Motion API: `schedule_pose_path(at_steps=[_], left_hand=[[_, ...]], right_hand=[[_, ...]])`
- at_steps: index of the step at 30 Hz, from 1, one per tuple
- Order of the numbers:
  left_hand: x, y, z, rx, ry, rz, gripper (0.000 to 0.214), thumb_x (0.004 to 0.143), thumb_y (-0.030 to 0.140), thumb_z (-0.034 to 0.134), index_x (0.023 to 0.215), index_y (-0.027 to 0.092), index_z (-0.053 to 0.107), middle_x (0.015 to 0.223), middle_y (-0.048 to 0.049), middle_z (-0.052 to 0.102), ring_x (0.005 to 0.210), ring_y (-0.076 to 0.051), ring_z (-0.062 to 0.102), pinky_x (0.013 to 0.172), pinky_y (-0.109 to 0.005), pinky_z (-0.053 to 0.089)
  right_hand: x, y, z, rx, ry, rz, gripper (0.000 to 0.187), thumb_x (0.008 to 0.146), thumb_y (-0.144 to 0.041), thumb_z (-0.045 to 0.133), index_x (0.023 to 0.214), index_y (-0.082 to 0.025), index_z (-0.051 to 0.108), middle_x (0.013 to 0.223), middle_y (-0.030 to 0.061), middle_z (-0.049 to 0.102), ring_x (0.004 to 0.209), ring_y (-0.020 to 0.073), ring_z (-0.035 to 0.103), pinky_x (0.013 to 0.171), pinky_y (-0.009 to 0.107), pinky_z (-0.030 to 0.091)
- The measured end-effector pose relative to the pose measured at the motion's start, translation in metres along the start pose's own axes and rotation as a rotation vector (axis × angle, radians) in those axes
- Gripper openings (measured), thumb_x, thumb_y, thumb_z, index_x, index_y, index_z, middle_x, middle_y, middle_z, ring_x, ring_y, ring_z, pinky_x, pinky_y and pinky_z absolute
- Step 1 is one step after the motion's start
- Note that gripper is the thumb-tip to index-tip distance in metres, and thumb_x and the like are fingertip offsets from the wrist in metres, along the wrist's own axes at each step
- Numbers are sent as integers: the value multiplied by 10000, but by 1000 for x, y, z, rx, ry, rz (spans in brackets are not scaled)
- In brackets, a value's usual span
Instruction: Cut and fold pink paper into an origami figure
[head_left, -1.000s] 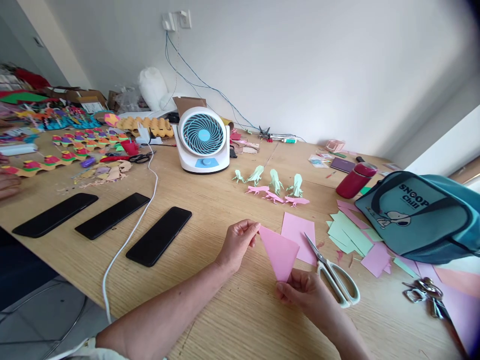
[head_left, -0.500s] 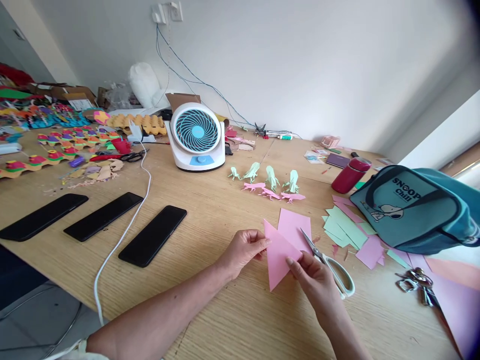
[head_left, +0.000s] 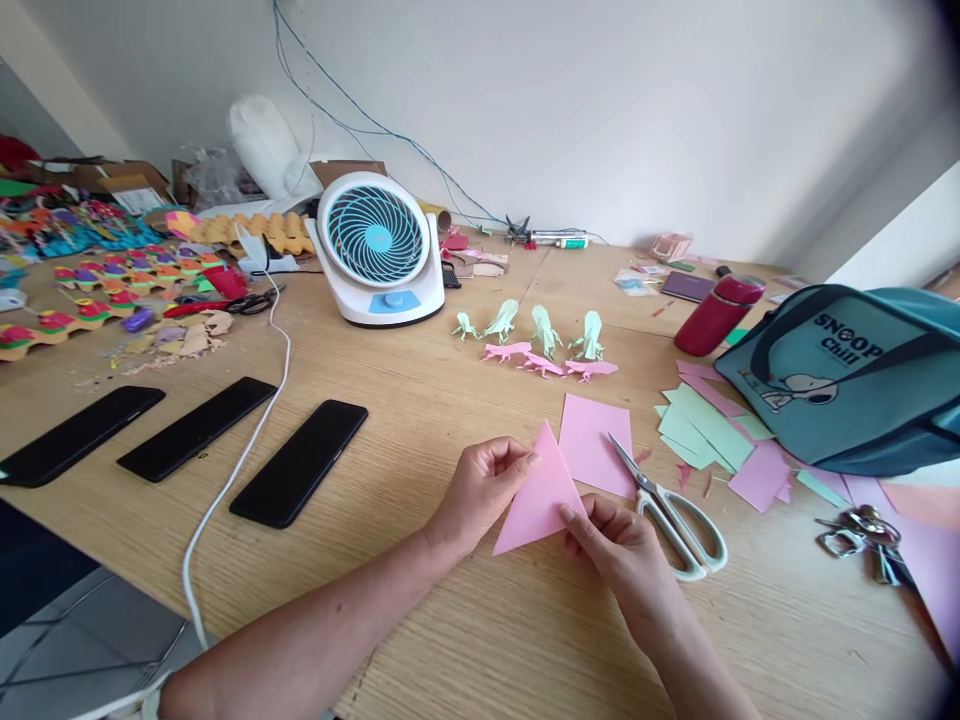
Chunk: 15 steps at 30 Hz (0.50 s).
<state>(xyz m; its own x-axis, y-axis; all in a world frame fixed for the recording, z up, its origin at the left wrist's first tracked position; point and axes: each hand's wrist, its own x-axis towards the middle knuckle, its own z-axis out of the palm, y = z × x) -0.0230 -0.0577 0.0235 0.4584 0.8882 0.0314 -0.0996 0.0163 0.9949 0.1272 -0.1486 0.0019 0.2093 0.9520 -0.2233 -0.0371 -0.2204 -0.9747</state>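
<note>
A folded pink paper triangle (head_left: 540, 500) is held between my two hands, just above the table. My left hand (head_left: 487, 490) pinches its upper left edge between thumb and fingers. With thumb on top and fingers beneath, my right hand (head_left: 611, 540) grips the lower right side. Behind it a pink paper sheet (head_left: 596, 440) lies flat. Scissors with pale handles (head_left: 667, 515) rest partly on that sheet, beside my right hand, blades slightly apart. Farther back stand several green folded paper insects (head_left: 545, 332) and a row of pink folded paper insects (head_left: 540, 363).
Three black phones (head_left: 300, 462) lie at the left, with a white cable (head_left: 247, 450) running between them. A white fan (head_left: 382, 250) stands behind. To the right are green paper pieces (head_left: 705, 425), a red bottle (head_left: 720, 315), a teal bag (head_left: 840, 380) and keys (head_left: 862, 535).
The pink paper triangle has been turned in my hands, so its lower point now faces down-left. Both hands stay pinched on it. The view has shifted slightly.
</note>
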Motion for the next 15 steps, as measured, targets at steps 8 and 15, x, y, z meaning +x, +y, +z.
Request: schedule_pose_path(at_steps=[8,15], left_hand=[[0,3,0,31,72,-9,283,841,337,633,656,143,542,610,41,478,587,-79,395,555,-193,327],[0,3,-1,-20,86,-80,316,829,379,652,656,150,520,596,50,457,546,-65,369,536,-187,318]], right_hand=[[-4,-3,2,18,-48,12,424,765,-579,701,646,-175,650,547,-2,580,543,118,435,552,259,308],[-7,-5,0,-2,-81,11,457,843,-579,606,621,-182,654,601,25,615,606,146,495,610,272,356]])
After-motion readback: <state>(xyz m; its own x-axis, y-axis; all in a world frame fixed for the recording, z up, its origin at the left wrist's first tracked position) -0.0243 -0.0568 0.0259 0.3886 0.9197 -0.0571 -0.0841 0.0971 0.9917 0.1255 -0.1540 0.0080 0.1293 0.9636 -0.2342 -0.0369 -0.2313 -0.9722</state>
